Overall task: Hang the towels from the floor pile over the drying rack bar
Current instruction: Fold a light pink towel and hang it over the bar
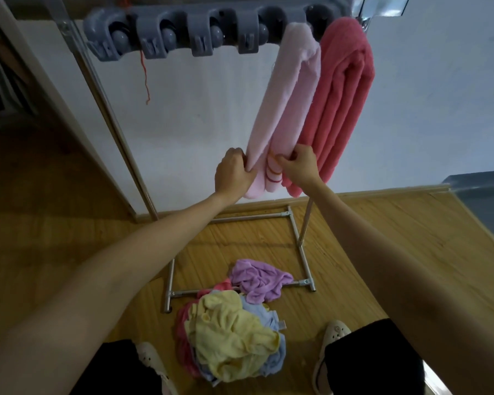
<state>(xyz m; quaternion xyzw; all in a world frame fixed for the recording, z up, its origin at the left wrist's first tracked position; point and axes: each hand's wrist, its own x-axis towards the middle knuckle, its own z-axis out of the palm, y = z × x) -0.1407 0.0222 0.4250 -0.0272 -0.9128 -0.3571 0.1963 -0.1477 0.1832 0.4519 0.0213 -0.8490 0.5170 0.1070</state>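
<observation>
A pale pink towel (285, 104) hangs over the drying rack's top bar (362, 10), right beside a darker coral towel (342, 98) draped over the same bar. My left hand (233, 172) grips the pink towel's lower left edge. My right hand (300, 166) pinches its lower right part, near some red and orange stripes. On the floor below lies the pile: a yellow towel (231, 334) on top, a purple one (258, 279) behind it, with light blue and pink cloth showing underneath.
A grey plastic holder (183, 32) with several clips sits along the top of the rack. The rack's metal base frame (297, 238) lies on the wooden floor around the pile. My feet in pale clogs (332, 334) stand either side. A white wall is behind.
</observation>
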